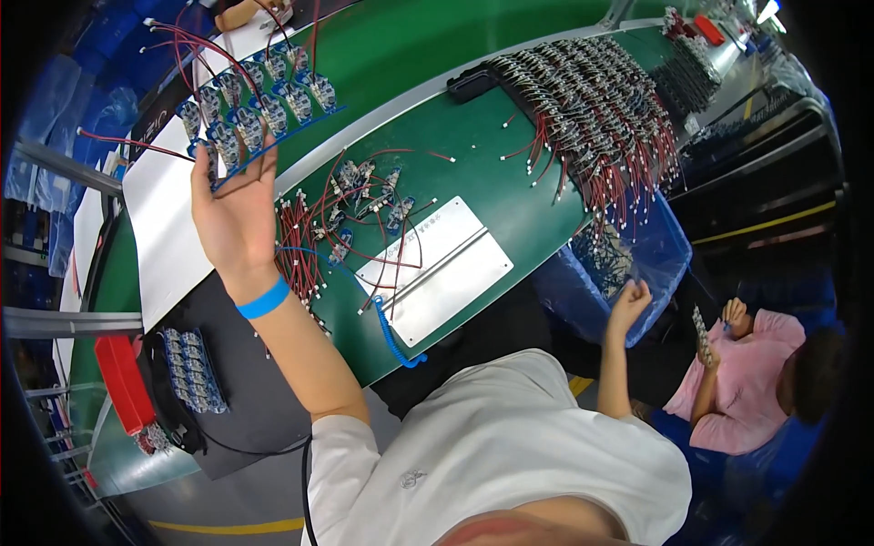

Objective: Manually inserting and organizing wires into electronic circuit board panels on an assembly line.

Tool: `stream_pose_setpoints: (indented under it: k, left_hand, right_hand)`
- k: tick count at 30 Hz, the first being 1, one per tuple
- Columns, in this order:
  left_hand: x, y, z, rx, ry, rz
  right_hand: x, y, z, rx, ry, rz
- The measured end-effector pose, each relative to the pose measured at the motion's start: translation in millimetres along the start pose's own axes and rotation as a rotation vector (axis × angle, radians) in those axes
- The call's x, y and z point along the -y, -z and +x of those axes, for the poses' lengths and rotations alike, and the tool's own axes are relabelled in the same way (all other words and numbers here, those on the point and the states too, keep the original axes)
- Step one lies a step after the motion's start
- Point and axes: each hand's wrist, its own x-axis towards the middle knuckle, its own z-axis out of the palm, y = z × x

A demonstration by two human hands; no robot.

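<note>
My left hand (pixel 238 214), with a blue wrist strap, reaches up at the far left. Its fingers grip the near edge of a panel of small blue circuit boards (pixel 248 127), which carries several long red and black wires. My right hand (pixel 630 298) is out to the right, above a blue-lined bin (pixel 669 238) holding pale scraps. Its fingers are curled together; whatever they hold, if anything, is too small to make out. Between my hands, loose small circuit boards (pixel 399 214) with wires lie on the green mat, beside a white metal plate (pixel 437 271).
A big stack of wired boards (pixel 583 109) covers the right of the green bench (pixel 519 196). A coiled blue cord (pixel 390 337) hangs near the plate. At left are a red box (pixel 124 382) and stacked panels (pixel 193 369). A co-worker in pink (pixel 751 382) sits at right.
</note>
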Motion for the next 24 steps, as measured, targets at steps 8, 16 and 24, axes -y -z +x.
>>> stream_pose_setpoints:
  k: [8, 16, 24]
  left_hand:
    - [-52.8, -6.8, -33.3, 0.185, -0.021, -0.085]
    - [-77.4, -9.8, -62.6, 0.270, -0.171, -0.146]
    - [-72.9, -15.5, -59.9, 0.123, -0.124, -0.174]
  right_hand:
    - [288.4, -128.0, -88.7, 1.159, 0.905, 0.279]
    - [316.5, -210.7, -161.1, 1.734, 1.555, -0.086]
    - [321.5, -240.1, -108.9, 1.347, 1.198, 0.083]
